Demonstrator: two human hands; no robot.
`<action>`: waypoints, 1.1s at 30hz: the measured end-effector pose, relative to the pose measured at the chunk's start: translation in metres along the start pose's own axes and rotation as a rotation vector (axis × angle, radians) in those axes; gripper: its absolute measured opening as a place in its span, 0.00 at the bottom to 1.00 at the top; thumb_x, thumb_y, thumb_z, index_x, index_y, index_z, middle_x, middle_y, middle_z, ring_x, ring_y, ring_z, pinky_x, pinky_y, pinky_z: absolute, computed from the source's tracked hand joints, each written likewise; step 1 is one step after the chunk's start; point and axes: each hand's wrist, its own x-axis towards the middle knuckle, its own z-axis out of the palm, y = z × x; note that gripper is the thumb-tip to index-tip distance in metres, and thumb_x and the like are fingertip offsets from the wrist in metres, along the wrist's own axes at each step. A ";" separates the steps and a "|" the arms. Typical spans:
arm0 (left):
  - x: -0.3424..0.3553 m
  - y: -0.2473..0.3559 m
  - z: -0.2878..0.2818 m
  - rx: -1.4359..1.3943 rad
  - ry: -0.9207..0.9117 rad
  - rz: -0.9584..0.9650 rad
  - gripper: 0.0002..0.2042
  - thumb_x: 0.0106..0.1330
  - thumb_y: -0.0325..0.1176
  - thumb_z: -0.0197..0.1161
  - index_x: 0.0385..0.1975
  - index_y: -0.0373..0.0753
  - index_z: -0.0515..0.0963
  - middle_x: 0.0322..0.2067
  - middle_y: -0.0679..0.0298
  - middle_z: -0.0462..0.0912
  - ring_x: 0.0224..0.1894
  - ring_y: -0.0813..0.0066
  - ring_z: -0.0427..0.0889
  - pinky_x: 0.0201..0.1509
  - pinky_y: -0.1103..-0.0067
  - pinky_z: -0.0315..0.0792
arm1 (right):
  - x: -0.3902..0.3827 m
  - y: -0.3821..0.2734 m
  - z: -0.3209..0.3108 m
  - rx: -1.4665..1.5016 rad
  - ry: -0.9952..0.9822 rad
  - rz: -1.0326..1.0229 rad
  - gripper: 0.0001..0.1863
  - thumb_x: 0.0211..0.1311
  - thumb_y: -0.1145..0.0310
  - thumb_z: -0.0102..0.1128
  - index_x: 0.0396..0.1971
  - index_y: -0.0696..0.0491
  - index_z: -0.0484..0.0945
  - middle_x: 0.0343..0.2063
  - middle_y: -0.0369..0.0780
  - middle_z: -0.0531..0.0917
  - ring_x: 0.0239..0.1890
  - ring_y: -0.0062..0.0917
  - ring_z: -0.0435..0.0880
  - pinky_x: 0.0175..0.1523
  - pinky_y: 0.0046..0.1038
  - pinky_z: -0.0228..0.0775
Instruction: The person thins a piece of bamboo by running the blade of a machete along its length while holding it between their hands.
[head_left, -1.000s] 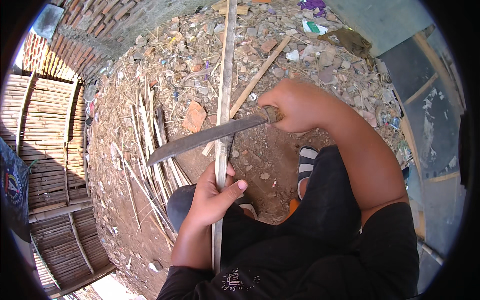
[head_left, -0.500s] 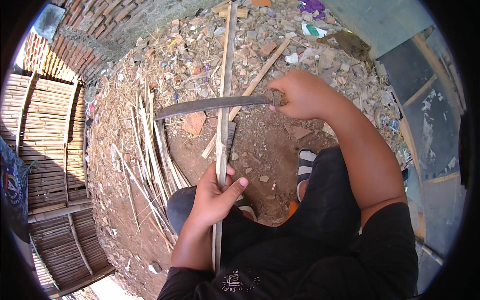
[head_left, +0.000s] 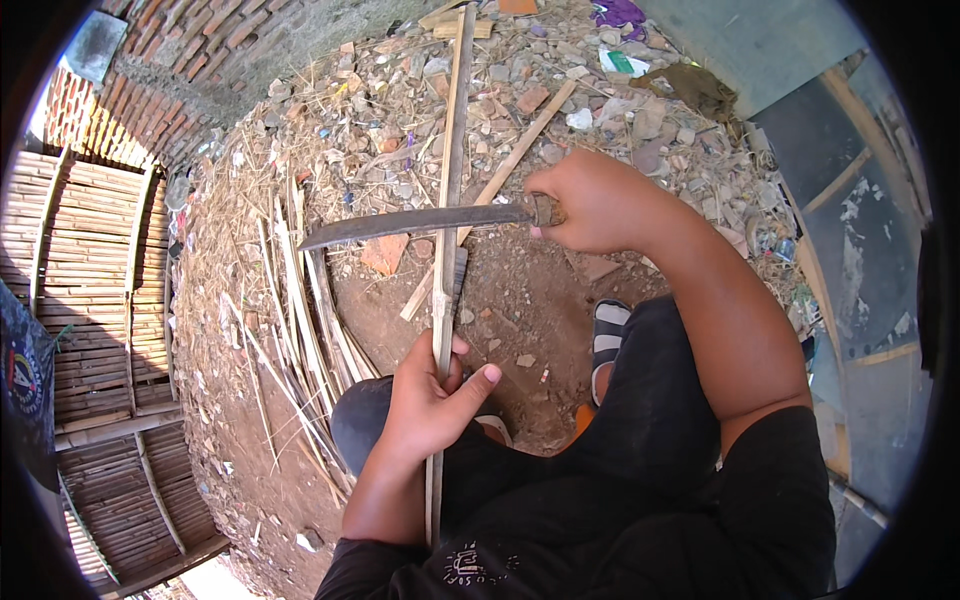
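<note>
My left hand point(head_left: 430, 400) grips a long pale bamboo strip point(head_left: 443, 290) low down, thumb lifted beside it; the strip runs from my lap out to the rubble. My right hand point(head_left: 590, 200) is closed on the short handle of a machete point(head_left: 400, 222). Its long dark, worn blade lies crosswise over the strip, tip toward the left. Behind the strip is a short dark piece point(head_left: 459, 280) that I cannot make out, and another light wooden slat point(head_left: 525, 140) lies diagonally on the ground.
Split strips point(head_left: 300, 310) lie piled left of my knee. Rubble, straw and litter point(head_left: 660, 140) cover the ground around my sandalled feet. A brick wall point(head_left: 170, 70) is at upper left, a bamboo-slat panel point(head_left: 95, 250) at left, grey boards point(head_left: 860, 250) at right.
Over the last second my right hand and the blade rose along the strip, then dropped slightly; the blade now lies flatter. My left hand stays in nearly the same place on the strip.
</note>
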 end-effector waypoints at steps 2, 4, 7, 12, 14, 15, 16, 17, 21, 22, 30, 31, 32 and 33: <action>0.000 -0.003 0.001 -0.005 0.018 0.023 0.17 0.63 0.30 0.74 0.43 0.38 0.70 0.18 0.80 0.61 0.20 0.92 0.57 0.24 0.88 0.53 | -0.004 -0.015 0.005 0.015 -0.095 -0.087 0.17 0.54 0.59 0.74 0.38 0.53 0.83 0.21 0.49 0.81 0.29 0.48 0.83 0.36 0.46 0.73; -0.001 -0.005 0.003 -0.006 0.023 0.036 0.17 0.62 0.32 0.75 0.42 0.37 0.71 0.17 0.80 0.60 0.19 0.91 0.57 0.23 0.87 0.52 | -0.002 -0.021 0.006 -0.006 -0.161 -0.149 0.17 0.54 0.58 0.73 0.39 0.53 0.83 0.21 0.49 0.82 0.30 0.48 0.84 0.36 0.46 0.73; -0.001 -0.002 0.003 0.002 0.007 0.025 0.17 0.63 0.30 0.74 0.43 0.37 0.71 0.19 0.79 0.62 0.20 0.92 0.58 0.24 0.88 0.53 | 0.003 -0.009 0.004 0.019 -0.146 -0.058 0.17 0.55 0.58 0.73 0.39 0.53 0.83 0.23 0.49 0.82 0.31 0.48 0.84 0.37 0.46 0.73; -0.002 0.001 0.001 -0.009 -0.004 0.001 0.16 0.64 0.26 0.72 0.44 0.38 0.70 0.23 0.79 0.65 0.23 0.93 0.59 0.27 0.91 0.54 | 0.005 -0.001 0.002 0.099 -0.103 -0.005 0.18 0.54 0.58 0.73 0.39 0.54 0.83 0.25 0.50 0.83 0.33 0.47 0.84 0.37 0.45 0.72; -0.001 0.000 0.001 -0.025 -0.005 0.008 0.15 0.65 0.27 0.72 0.43 0.38 0.70 0.23 0.79 0.65 0.23 0.93 0.60 0.27 0.90 0.55 | 0.001 -0.017 0.010 0.116 -0.169 -0.123 0.18 0.54 0.58 0.74 0.39 0.55 0.83 0.26 0.50 0.83 0.33 0.47 0.84 0.37 0.45 0.72; -0.001 -0.001 0.000 -0.033 -0.005 0.012 0.15 0.65 0.27 0.72 0.43 0.38 0.70 0.24 0.79 0.65 0.23 0.93 0.60 0.27 0.90 0.55 | -0.001 -0.021 0.009 0.089 -0.202 -0.145 0.18 0.54 0.58 0.74 0.39 0.55 0.83 0.26 0.50 0.83 0.33 0.47 0.84 0.37 0.45 0.73; -0.002 -0.001 0.000 -0.041 -0.010 0.003 0.15 0.65 0.27 0.72 0.43 0.38 0.70 0.24 0.79 0.66 0.23 0.93 0.60 0.27 0.90 0.55 | -0.002 -0.027 0.005 0.064 -0.232 -0.170 0.18 0.54 0.58 0.73 0.39 0.55 0.83 0.26 0.51 0.83 0.33 0.48 0.84 0.37 0.45 0.73; -0.003 0.000 0.000 -0.049 -0.015 -0.006 0.15 0.65 0.27 0.72 0.43 0.39 0.70 0.24 0.79 0.66 0.23 0.93 0.60 0.27 0.90 0.55 | -0.003 -0.029 0.004 0.038 -0.263 -0.195 0.18 0.55 0.58 0.73 0.39 0.56 0.83 0.26 0.51 0.83 0.34 0.48 0.84 0.37 0.45 0.73; -0.002 0.001 -0.002 -0.056 -0.039 -0.013 0.14 0.65 0.27 0.71 0.42 0.39 0.70 0.24 0.78 0.66 0.23 0.92 0.60 0.26 0.90 0.55 | -0.002 -0.009 -0.004 0.095 -0.143 -0.046 0.18 0.54 0.58 0.74 0.38 0.55 0.83 0.26 0.51 0.82 0.34 0.50 0.83 0.37 0.46 0.72; -0.002 0.001 -0.001 -0.066 -0.034 -0.009 0.14 0.65 0.27 0.71 0.42 0.39 0.70 0.24 0.78 0.66 0.22 0.92 0.60 0.26 0.89 0.55 | -0.001 -0.005 -0.006 0.098 -0.114 0.008 0.17 0.54 0.58 0.74 0.37 0.54 0.82 0.26 0.51 0.82 0.34 0.50 0.83 0.37 0.46 0.72; -0.001 0.003 0.000 -0.081 -0.044 -0.009 0.14 0.65 0.26 0.71 0.41 0.39 0.70 0.25 0.77 0.66 0.23 0.92 0.60 0.27 0.89 0.55 | -0.004 -0.025 0.011 0.067 -0.210 -0.201 0.16 0.54 0.59 0.73 0.37 0.54 0.83 0.24 0.50 0.82 0.31 0.50 0.83 0.35 0.45 0.72; -0.002 0.002 0.001 -0.089 -0.041 -0.013 0.14 0.65 0.26 0.71 0.41 0.39 0.70 0.25 0.77 0.66 0.23 0.92 0.61 0.27 0.89 0.56 | -0.001 -0.019 0.010 0.074 -0.191 -0.186 0.16 0.53 0.59 0.73 0.36 0.54 0.83 0.24 0.50 0.82 0.31 0.50 0.83 0.35 0.45 0.72; -0.002 0.001 0.001 -0.096 -0.038 -0.017 0.14 0.65 0.26 0.71 0.41 0.39 0.70 0.25 0.77 0.66 0.24 0.92 0.61 0.27 0.89 0.56 | 0.001 -0.012 0.008 0.080 -0.172 -0.172 0.16 0.53 0.59 0.73 0.36 0.54 0.83 0.23 0.49 0.82 0.31 0.50 0.83 0.35 0.45 0.72; -0.002 0.000 0.001 -0.104 -0.036 -0.020 0.14 0.65 0.26 0.71 0.41 0.39 0.70 0.25 0.77 0.67 0.24 0.92 0.61 0.27 0.89 0.56 | 0.003 -0.006 0.005 0.112 -0.149 -0.122 0.16 0.53 0.59 0.73 0.36 0.54 0.83 0.23 0.49 0.82 0.31 0.49 0.83 0.35 0.45 0.71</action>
